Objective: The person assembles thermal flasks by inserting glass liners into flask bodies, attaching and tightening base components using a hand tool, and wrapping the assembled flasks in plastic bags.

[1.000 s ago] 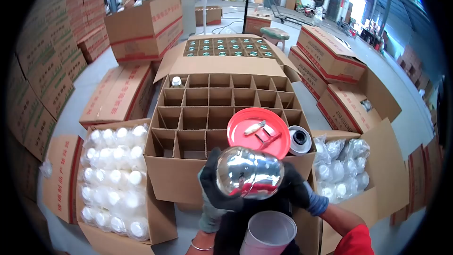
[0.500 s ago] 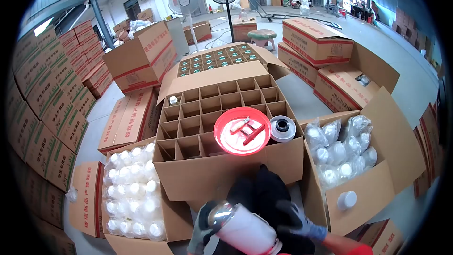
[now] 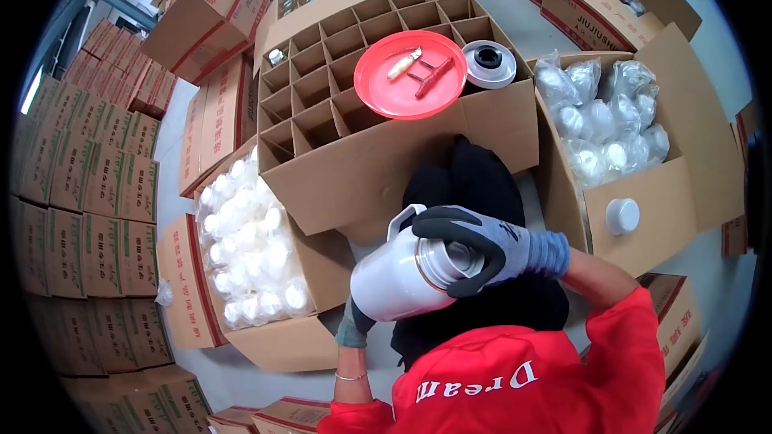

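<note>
A white thermos flask (image 3: pixel 402 281) with a side handle lies tilted in front of my lap, its threaded neck toward the right. My left hand (image 3: pixel 355 326) supports its base from below; most of that hand's fingers are hidden behind the flask. Gloved in grey and black, my right hand (image 3: pixel 474 245) is closed around the neck end, with thumb and fingers curling over the rim. Ahead, a red round tray (image 3: pixel 374 95) rests on the divided carton (image 3: pixel 402 165), carrying a red-handled two-pronged tool (image 3: pixel 434 78) and a small pale-handled tool (image 3: pixel 404 64).
Beside the tray sits a white round part with a black centre (image 3: pixel 489 64). A white cap (image 3: pixel 622 216) stands on the right carton's flap (image 3: pixel 651 193). Several plastic-wrapped white-topped items (image 3: pixel 615 157) fill that carton, and more fill the left one (image 3: pixel 326 273). Stacked cartons (image 3: pixel 104 193) line the left.
The view has tilted down. The flask has turned so its neck points right, and my right hand, earlier apart from it, now grips the neck. My left hand has moved to the base.
</note>
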`<state>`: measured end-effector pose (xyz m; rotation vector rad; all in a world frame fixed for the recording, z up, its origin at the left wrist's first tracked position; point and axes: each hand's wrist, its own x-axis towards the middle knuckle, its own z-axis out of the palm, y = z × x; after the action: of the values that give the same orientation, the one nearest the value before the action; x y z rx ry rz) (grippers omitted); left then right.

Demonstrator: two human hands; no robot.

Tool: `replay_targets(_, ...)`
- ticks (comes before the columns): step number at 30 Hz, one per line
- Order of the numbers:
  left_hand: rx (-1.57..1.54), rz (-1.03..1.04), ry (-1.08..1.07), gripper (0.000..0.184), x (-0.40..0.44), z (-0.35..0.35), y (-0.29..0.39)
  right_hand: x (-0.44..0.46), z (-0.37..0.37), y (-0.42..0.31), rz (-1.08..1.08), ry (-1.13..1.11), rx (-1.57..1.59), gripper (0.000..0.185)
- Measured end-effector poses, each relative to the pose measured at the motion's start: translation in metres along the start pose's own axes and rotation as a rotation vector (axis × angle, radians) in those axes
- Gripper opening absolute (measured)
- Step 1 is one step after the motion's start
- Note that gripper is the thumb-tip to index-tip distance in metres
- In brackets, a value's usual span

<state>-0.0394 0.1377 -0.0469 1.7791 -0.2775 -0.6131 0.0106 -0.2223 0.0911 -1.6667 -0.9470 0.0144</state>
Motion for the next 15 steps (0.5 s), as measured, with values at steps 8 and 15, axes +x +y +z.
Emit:
replay_targets(8,-0.217,-0.015,0.056,0.059,0.025,0.014,0.0,0.022,-0.004,-0.008,0.03,0.147,-0.016,0.081)
replay_targets(15,-0.343,-0.069,0.144,0.054,0.023,0.029,-0.004,0.033,0.005,-0.015,0.076,0.408,-0.169,0.068)
